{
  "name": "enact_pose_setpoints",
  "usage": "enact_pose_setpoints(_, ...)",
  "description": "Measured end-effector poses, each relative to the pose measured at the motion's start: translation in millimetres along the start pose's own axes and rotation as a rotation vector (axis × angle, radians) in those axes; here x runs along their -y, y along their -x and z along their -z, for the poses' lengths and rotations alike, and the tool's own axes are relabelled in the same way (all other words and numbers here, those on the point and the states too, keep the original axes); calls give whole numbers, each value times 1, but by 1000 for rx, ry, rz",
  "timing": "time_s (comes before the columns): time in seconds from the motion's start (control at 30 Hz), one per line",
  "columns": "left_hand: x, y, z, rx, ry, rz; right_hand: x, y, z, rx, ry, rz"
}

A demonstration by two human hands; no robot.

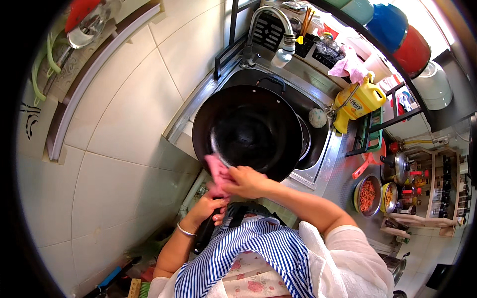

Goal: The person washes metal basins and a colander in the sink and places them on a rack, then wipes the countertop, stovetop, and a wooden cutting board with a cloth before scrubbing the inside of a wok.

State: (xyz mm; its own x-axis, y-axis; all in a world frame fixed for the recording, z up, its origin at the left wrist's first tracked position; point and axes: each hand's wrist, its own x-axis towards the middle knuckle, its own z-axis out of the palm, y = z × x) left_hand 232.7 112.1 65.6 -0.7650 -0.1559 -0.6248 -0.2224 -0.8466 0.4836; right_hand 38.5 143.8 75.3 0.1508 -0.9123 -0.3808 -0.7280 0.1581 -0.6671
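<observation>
A big black wok [247, 131] is held over the sink [318, 164], its small loop handle on the far side by the faucet. My left hand [204, 209], wearing a bracelet at the wrist, is closed around the wok's long black handle [202, 236] near my body. My right hand [248, 183] presses a pink cloth [216, 171] against the near left rim, where the handle joins the wok. The cloth is bunched under its fingers and slightly blurred. The wok hides much of the basin.
A curved faucet [272, 11] rises behind the sink. A round scrubber [317, 118] and a yellow jug [365, 99] sit to the right. Farther right are a bowl of shredded orange food [367, 196] and a lidded pot [396, 168]. White tiled wall [119, 119] bounds the left.
</observation>
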Motion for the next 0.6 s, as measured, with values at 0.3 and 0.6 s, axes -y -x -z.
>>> enact_pose_setpoints(0.3,-7,5,-6,-9,-26,-17,-55,-70,129,-1093,224,169)
enact_pose_setpoints(0.6,-1,11,-5,-10,16,-38,-102,-114,182,-797,739,237)
